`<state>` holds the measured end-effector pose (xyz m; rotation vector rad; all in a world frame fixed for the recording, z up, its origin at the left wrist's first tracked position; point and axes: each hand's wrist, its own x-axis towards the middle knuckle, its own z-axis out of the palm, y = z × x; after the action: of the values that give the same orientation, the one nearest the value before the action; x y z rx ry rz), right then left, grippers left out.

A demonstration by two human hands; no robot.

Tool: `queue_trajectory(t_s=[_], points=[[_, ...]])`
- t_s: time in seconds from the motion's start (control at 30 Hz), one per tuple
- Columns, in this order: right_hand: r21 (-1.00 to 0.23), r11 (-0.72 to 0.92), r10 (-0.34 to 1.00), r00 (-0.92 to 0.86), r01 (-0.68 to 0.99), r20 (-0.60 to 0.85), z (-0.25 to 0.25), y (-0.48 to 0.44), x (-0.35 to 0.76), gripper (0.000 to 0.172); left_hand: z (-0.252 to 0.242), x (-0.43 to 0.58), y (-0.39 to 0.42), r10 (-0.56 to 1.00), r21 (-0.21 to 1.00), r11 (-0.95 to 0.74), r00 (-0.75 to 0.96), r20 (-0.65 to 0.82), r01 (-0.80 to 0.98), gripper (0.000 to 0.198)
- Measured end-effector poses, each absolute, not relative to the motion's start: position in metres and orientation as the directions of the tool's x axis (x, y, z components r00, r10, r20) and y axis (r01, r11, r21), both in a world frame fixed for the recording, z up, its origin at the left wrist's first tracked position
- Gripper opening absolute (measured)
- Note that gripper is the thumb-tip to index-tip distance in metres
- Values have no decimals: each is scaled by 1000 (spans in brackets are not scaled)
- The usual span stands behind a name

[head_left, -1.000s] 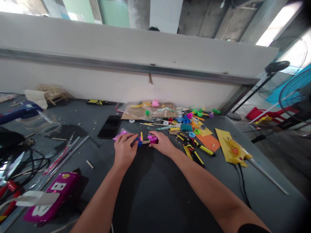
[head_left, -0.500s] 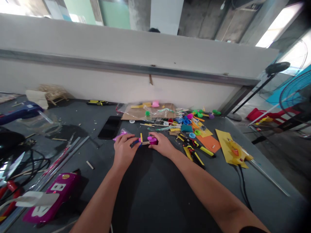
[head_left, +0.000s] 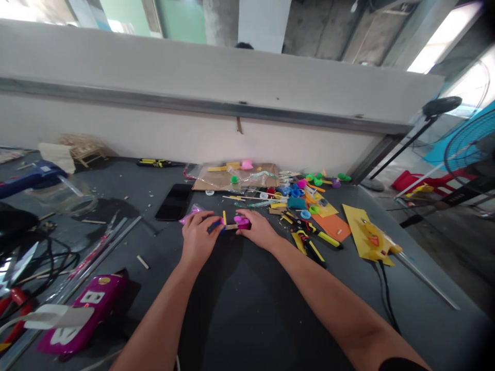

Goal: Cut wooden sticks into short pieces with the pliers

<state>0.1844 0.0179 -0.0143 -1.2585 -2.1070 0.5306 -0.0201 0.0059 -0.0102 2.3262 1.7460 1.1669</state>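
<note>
Both my hands rest on the dark table [head_left: 247, 309] around a small craft model [head_left: 233, 223] made of wooden sticks with a blue cap, a magenta cap and a yellow stick standing up. My left hand [head_left: 198, 238] has its fingers curled on the blue-cap end. On the magenta-cap end my right hand [head_left: 258, 230] is closed with fingertips pressing it. A pink plastic scrap [head_left: 190, 213] lies just behind my left hand.
A black phone [head_left: 176, 201] lies behind left. Cardboard [head_left: 216, 179], coloured caps [head_left: 305, 186], sticks and yellow-handled pliers [head_left: 309, 247] crowd the back right. A yellow glue gun [head_left: 373, 238] sits at right, a magenta case [head_left: 83, 314] and cables at near left.
My left fingers have shifted slightly along the blue-cap end of the model. My right hand and the model stay almost still.
</note>
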Motion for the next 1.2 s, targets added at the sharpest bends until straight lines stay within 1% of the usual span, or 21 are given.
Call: queue_trajectory(t_s=[0.23,0.3,0.43,0.5,0.6,0.67,0.73,0.83,0.9,0.97,1.03,1.07,1.13,1.2], points=[[-633,432,901,-336,642,274,-15,18,185,61,-11,-17,6,821,419,-388,102,562,821,19],[-636,430,902,-333,641,274,-14,18,185,61,-9,-19,5,824,419,-387,105,556,822,22],[-646,437,899,-300,625,318,-14,21,185,59,-8,-26,5,826,411,-403,132,548,818,31],[-662,412,911,-252,627,328,-16,24,185,56,-8,-30,5,843,422,-373,113,525,826,32],[-679,373,923,-179,633,340,-19,30,186,52,-10,-34,5,892,462,-301,76,445,834,32],[-680,368,920,-139,635,367,-21,34,188,49,-11,-35,5,907,455,-288,87,413,842,30],[-678,360,915,-100,641,390,-23,38,189,48,-13,-32,3,899,406,-311,128,418,859,29],[-680,344,914,-65,647,401,-25,43,191,47,-18,-18,-8,885,272,-344,214,412,899,34],[-685,347,910,-53,641,411,-26,44,192,47,-24,-3,-19,897,180,-303,216,386,936,48],[-690,356,903,-42,630,428,-28,45,193,51,-29,12,-30,913,148,-280,215,347,949,67],[-695,366,896,-31,619,444,-29,43,194,56,-31,23,-39,914,157,-333,277,298,930,73],[-700,370,893,-24,611,450,-30,41,195,58,-30,26,-42,898,168,-397,344,273,902,73],[-714,375,888,-9,591,460,-29,38,197,59,-25,28,-44,844,212,-529,483,236,822,69],[-729,379,883,14,569,470,-25,33,200,56,-18,23,-43,779,283,-626,586,222,726,59]])
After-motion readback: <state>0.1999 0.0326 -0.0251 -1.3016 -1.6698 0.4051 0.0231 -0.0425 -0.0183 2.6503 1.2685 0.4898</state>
